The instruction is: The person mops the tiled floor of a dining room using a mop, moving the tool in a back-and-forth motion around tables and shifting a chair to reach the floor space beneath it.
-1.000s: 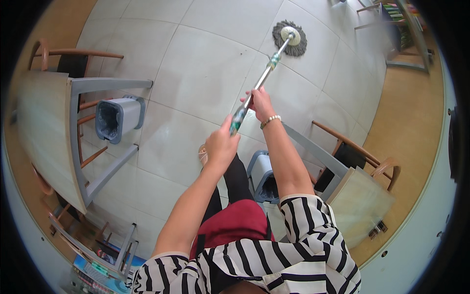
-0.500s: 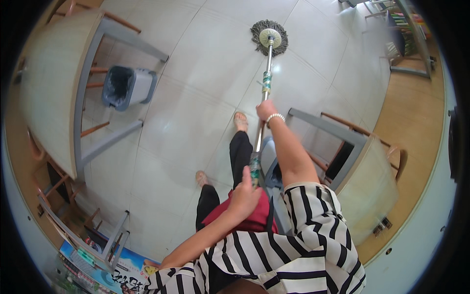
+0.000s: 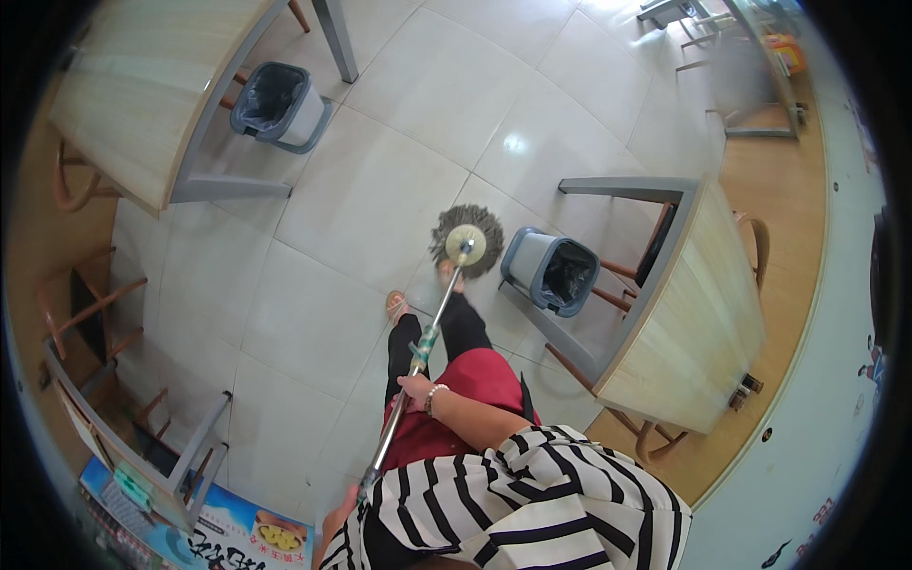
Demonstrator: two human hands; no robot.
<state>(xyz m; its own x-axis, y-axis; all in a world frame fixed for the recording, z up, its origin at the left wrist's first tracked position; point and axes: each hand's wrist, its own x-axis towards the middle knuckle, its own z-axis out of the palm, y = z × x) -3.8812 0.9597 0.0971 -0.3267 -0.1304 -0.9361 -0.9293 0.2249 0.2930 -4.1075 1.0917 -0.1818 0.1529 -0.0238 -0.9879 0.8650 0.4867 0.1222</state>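
A mop with a round grey string head (image 3: 467,237) and a long metal handle (image 3: 432,328) stands on the tiled floor just ahead of my sandalled feet (image 3: 397,306). My right hand (image 3: 415,388), with a bead bracelet at the wrist, grips the handle about halfway up. My left hand (image 3: 337,518) is low against my body at the handle's upper end, closed around it and partly hidden by my striped shirt. The mop head lies close beside a grey-blue bin (image 3: 551,271).
The bin, lined with a black bag, stands under a wooden table with a grey frame (image 3: 693,313) on the right. A second bin (image 3: 275,100) and table (image 3: 142,95) are at upper left. Wooden chairs (image 3: 85,304) stand at the left.
The mop head has come back from far out on the floor to just in front of my feet. Both hands have drawn in toward my body, and the view has swung.
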